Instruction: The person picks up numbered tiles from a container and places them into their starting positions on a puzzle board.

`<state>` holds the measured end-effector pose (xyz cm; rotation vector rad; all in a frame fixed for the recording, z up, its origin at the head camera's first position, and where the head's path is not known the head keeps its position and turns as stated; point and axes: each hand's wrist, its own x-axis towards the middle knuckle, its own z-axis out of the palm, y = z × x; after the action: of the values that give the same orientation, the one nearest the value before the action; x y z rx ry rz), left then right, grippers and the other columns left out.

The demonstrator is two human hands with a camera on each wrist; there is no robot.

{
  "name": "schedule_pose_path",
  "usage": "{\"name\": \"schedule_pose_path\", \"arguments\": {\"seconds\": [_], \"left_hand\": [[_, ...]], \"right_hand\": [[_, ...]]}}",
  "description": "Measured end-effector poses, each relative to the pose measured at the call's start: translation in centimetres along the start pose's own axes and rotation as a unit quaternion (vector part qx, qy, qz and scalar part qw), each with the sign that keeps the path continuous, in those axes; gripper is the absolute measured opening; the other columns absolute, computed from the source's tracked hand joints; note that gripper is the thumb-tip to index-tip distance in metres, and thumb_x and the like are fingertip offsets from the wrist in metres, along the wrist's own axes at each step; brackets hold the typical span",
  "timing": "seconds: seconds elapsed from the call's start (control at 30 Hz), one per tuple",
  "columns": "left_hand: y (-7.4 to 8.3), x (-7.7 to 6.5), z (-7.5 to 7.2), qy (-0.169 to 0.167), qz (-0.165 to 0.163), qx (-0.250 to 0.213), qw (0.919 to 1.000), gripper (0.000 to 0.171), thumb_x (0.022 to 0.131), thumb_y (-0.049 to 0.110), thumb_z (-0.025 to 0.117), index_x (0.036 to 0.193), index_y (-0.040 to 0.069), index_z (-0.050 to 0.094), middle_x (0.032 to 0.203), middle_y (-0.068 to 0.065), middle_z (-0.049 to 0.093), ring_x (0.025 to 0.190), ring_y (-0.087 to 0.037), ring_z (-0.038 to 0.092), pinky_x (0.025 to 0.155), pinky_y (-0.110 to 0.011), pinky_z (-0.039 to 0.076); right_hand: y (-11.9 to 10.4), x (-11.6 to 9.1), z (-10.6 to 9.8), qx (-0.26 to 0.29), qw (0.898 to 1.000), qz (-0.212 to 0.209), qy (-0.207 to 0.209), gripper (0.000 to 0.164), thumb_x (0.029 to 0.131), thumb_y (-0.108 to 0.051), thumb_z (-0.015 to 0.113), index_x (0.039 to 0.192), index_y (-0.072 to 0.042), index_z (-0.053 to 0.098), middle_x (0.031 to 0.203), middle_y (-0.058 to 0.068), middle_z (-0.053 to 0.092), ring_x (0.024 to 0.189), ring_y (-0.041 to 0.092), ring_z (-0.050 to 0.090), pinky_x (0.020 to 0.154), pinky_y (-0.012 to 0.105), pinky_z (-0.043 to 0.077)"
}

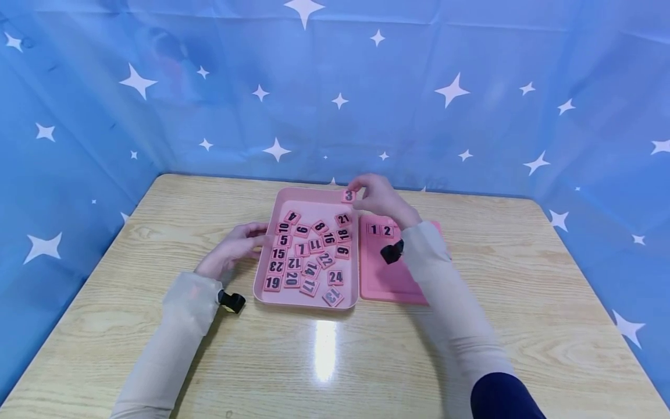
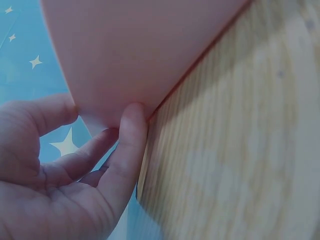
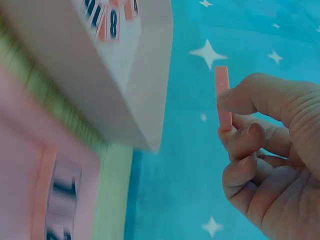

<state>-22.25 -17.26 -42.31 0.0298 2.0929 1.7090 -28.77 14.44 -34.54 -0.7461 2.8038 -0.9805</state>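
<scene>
Pinching the 3 tile [image 1: 348,196], right hand [image 1: 384,201] nearly closed; touching the pink tray [image 1: 314,198], left hand [image 1: 238,247] loosely spread.

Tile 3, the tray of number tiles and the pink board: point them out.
Tile 3 [image 1: 348,196], head view, on its numbered face.
Tray [image 1: 317,208], head view, on its bare floor near the far wall.
Pink board [image 1: 385,280], head view, on its bare surface.

Starry blue drapes [image 1: 303,64] around a table [image 1: 523,302] suggest a staged booth.
</scene>
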Motion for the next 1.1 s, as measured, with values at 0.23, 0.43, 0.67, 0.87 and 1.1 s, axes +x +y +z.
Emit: {"name": "schedule_pose_path", "arguments": {"seconds": [0.23, 0.43, 0.67, 0.87, 1.1], "left_hand": [[-0.1, -0.1, -0.2, -0.001, 0.005, 0.000, 1.0000, 0.054, 0.093, 0.009, 0.053, 0.141, -0.007, 0.032, 0.133, -0.028, 0.043, 0.108, -0.031, 0.054, 0.084, -0.035, 0.054], [0.0, -0.2, -0.2, -0.003, 0.012, -0.003, 0.9999, 0.054, 0.093, 0.007, 0.053, 0.141, -0.007, 0.032, 0.135, -0.029, 0.042, 0.108, -0.032, 0.055, 0.084, -0.035, 0.054], [0.1, -0.2, 0.0, -0.005, 0.009, 0.000, 1.0000, 0.053, 0.093, 0.008, 0.053, 0.140, -0.007, 0.032, 0.135, -0.028, 0.042, 0.106, -0.030, 0.056, 0.083, -0.035, 0.055], [0.1, -0.2, 0.0, -0.008, 0.009, -0.006, 0.9999, 0.054, 0.094, 0.009, 0.053, 0.140, -0.008, 0.032, 0.134, -0.029, 0.042, 0.103, -0.027, 0.057, 0.082, -0.034, 0.055], [0.0, -0.2, 0.0, -0.004, 0.006, -0.002, 1.0000, 0.053, 0.094, 0.009, 0.052, 0.141, -0.006, 0.032, 0.135, -0.028, 0.042, 0.105, -0.029, 0.056, 0.082, -0.035, 0.055]], "right_hand": [[2.6, -3.0, -2.1, -0.009, 1.000, 0.018, -0.004, 0.031, 0.079, 0.001, 0.064, 0.110, 0.002, 0.064, 0.105, 0.016, 0.061, 0.063, 0.020, 0.052, 0.055, 0.029, 0.045], [5.9, -5.3, -2.7, -0.030, 0.999, 0.035, -0.016, 0.030, 0.078, 0.001, 0.067, 0.108, 0.005, 0.065, 0.101, 0.018, 0.063, 0.060, 0.016, 0.052, 0.057, 0.029, 0.045], [8.7, -7.3, -2.4, -0.042, 0.998, 0.052, -0.014, 0.028, 0.074, 0.008, 0.066, 0.101, 0.008, 0.066, 0.095, 0.020, 0.063, 0.056, 0.012, 0.047, 0.056, 0.026, 0.042], [9.7, -7.9, -1.8, -0.048, 0.997, 0.060, -0.018, 0.030, 0.072, 0.008, 0.069, 0.102, 0.008, 0.066, 0.094, 0.019, 0.061, 0.071, 0.023, 0.053, 0.065, 0.032, 0.045], [9.9, -8.2, -1.4, -0.055, 0.997, 0.043, -0.017, 0.029, 0.071, 0.009, 0.070, 0.100, 0.009, 0.066, 0.092, 0.020, 0.060, 0.081, 0.030, 0.056, 0.070, 0.039, 0.049]]}}
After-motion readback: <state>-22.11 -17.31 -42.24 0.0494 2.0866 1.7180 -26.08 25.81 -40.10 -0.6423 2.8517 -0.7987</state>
